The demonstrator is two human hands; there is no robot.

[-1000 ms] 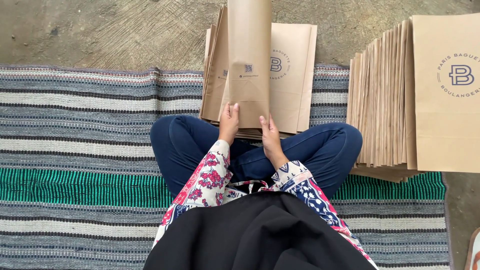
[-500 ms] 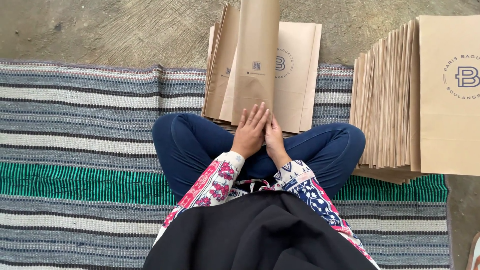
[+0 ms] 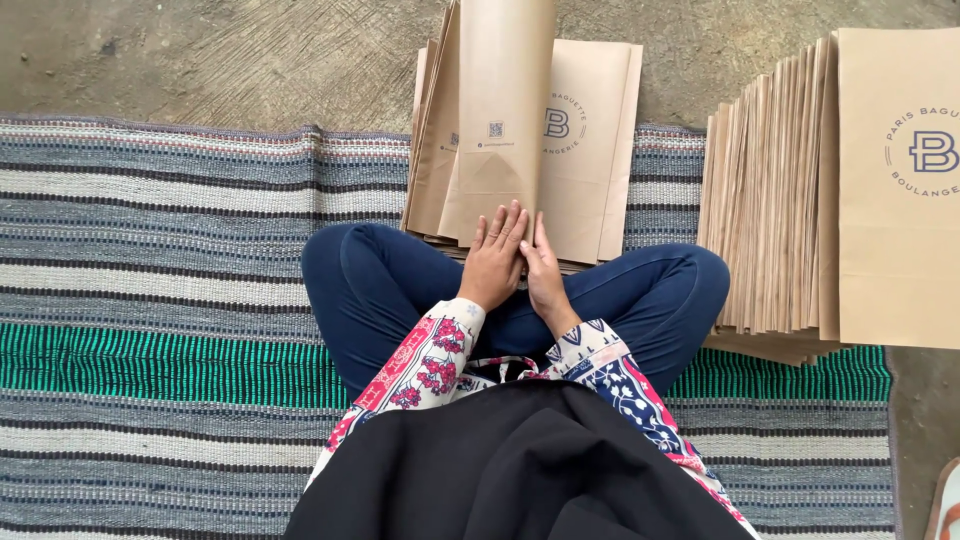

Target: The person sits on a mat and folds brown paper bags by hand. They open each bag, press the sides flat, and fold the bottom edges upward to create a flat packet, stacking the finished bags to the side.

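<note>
Risk of crooked crease: flat, open left hand and right hand pressing, not gripping, folded paper bag atop loose stack.

A single view is given, taken from a camera worn on the head of a seated person; it is pointed almost straight down, so that the black lap and crossed legs in blue trousers are seen at the lower middle; the grey, white and green striped woven mat is looked upon from above, its far edge lying across the upper part of the frame, with bare concrete floor beyond it; the near edge of the mat is cut off by the bottom of the frame; the scene is viewed from close range, at seated head height; no second view is supplied, so nothing is shared between views.
</note>
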